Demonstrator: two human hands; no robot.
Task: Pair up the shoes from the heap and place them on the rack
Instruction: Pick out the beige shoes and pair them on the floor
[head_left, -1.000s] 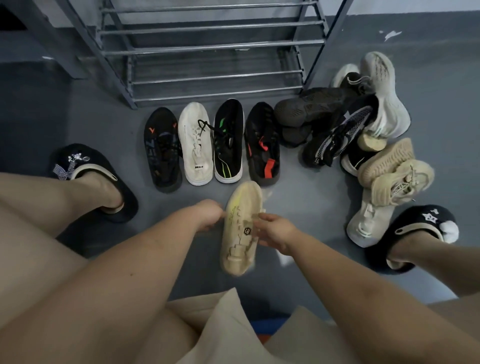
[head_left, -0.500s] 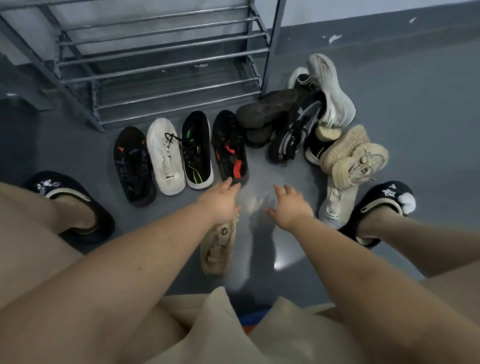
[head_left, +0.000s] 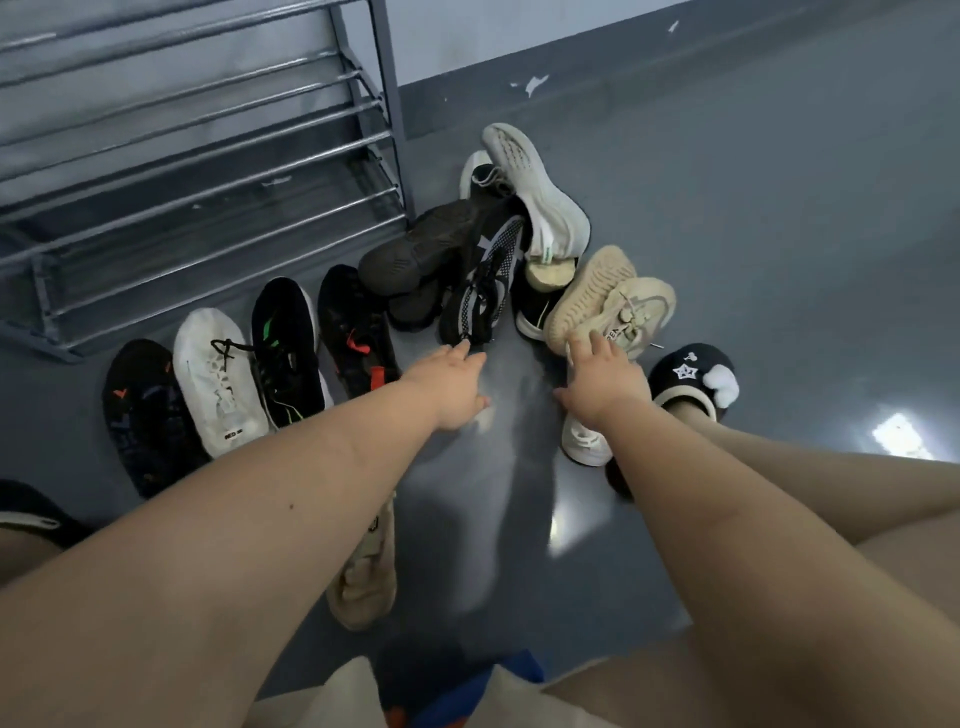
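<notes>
A heap of shoes lies right of the metal rack (head_left: 218, 171): a black and white mesh sneaker (head_left: 485, 283), dark brown shoes (head_left: 415, 249), a white sneaker sole-up (head_left: 540, 192) and two beige sneakers (head_left: 618, 306). My left hand (head_left: 449, 389) is open, fingertips at the heel of the mesh sneaker. My right hand (head_left: 602, 379) is open, fingers touching the nearer beige sneaker. A beige sneaker (head_left: 366, 577) rests on the floor under my left forearm. A white shoe (head_left: 584, 441) is partly hidden by my right wrist.
Several single shoes stand in a row before the rack: a black one with orange marks (head_left: 143, 410), a white one (head_left: 218, 379), a black one with green (head_left: 285, 348) and a black one with red (head_left: 356, 327). My slippered foot (head_left: 691, 382) sits beside the heap.
Both hands let go of the beige sneaker, which now lies on the floor, and reached forward to the heap. The view has swung to the right.
</notes>
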